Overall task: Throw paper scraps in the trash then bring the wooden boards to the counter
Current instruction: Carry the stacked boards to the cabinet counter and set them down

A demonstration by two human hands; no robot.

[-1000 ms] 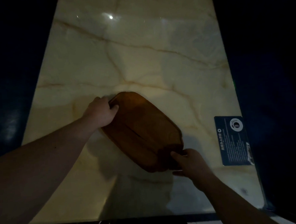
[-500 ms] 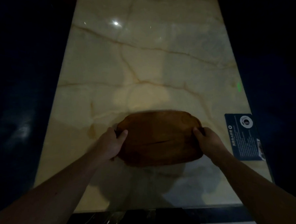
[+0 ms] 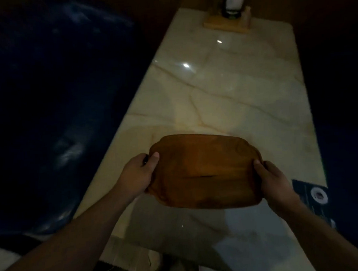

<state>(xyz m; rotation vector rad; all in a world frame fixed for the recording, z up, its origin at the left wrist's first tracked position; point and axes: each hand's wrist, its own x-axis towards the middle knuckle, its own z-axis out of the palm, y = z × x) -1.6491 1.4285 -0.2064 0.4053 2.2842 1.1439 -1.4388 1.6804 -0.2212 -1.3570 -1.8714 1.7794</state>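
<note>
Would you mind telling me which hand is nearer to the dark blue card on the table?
Right. The right hand grips the wooden board beside the dark blue card; the left hand holds the board's far end.

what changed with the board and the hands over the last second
The wooden board was swung from a diagonal to lie crosswise, and it now looks lifted off the marble table. The right hand moved from the near end to the right end. The left hand kept its grip on the left end. The dark card stayed put.
</note>
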